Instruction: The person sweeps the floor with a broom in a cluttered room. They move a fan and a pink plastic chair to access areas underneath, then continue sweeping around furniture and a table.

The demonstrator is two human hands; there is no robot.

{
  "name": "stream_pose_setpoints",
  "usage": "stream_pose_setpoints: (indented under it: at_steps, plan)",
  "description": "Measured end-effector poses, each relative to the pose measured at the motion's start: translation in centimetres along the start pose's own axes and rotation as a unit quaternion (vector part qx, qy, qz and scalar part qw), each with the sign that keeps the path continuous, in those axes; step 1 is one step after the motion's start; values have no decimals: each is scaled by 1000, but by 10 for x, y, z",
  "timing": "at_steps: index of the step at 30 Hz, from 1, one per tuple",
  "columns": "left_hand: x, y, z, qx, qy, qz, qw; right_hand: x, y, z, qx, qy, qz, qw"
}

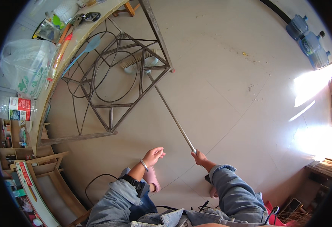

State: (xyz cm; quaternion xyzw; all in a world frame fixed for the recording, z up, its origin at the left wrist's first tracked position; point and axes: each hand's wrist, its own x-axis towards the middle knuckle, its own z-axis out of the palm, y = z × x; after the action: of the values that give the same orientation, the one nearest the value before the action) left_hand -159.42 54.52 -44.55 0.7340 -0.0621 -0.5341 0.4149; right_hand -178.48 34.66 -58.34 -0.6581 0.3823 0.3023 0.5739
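Observation:
My right hand [200, 158] is closed around the upper end of a long metal broom handle [174, 114]. The handle slants away to a broom head [139, 63] with pale bristles, which lies on the floor partly behind the bars of a metal table frame [126, 105]. My left hand [154, 156] hangs in the air left of the handle, fingers loosely curved, with nothing in it; a bracelet circles its wrist. Small bits of debris [251, 87] are scattered on the tiled floor [211, 119] to the right of the broom head.
On the tabletop [69, 46] at left are a plastic bag [27, 66], a plastic bottle [19, 108], scissors [78, 20] and a blue fly swatter [90, 45]. Wooden furniture [55, 193] stands at lower left. Large water bottles [310, 42] stand at upper right.

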Motion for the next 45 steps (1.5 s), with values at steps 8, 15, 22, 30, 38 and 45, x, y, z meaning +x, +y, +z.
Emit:
stream_pose_setpoints:
  at_steps: [8, 15, 22, 30, 38, 45]
  plan:
    - [-47, -31, 50, -74, -71, -48, 994, -31, 116, -54, -142, 80, -16, 987]
    - [-94, 36, 77, -67, -81, -79, 991, -123, 173, -133, -204, 85, 22, 975]
    - [-161, 110, 88, -53, -49, -50, 996, -237, 161, -228, -230, 97, 66, 966]
    - [-328, 131, 45, 253, 162, -11, 954, -442, 61, -357, -306, 130, 143, 932]
    - [-490, 27, 24, 159, 224, -109, 955, -621, -85, -323, -94, -9, 152, 984]
    - [-576, -51, 47, 77, 234, -195, 949, -584, -196, -240, 117, -87, 131, 981]
